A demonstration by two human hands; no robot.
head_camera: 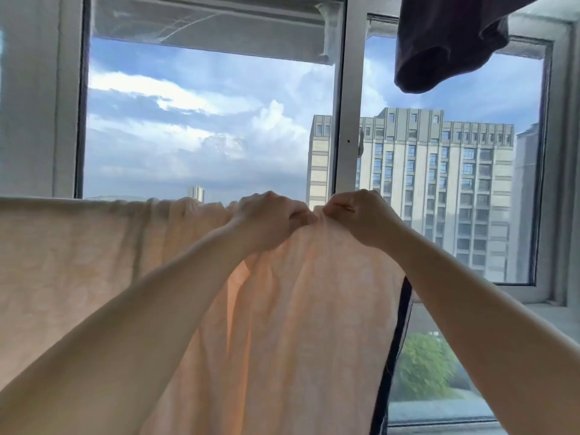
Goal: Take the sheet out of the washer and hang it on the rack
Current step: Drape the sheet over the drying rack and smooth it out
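Observation:
A pale peach sheet [78, 252] hangs in front of the window, its top edge running level from the left side to the middle. The rack bar under that edge is hidden by the cloth. My left hand [270, 218] grips the bunched top edge of the sheet near the middle. My right hand [361, 215] pinches the same edge right beside it, knuckles almost touching the left hand. Below both hands the sheet falls in loose folds to the bottom of the view. The washer is not in view.
A large window [345, 120] with a white frame fills the background, with sky and a tall building beyond. A dark garment [448, 42] hangs at the top right. A dark strip [398, 340] runs down along the sheet's right edge. A sill [549, 315] lies at the right.

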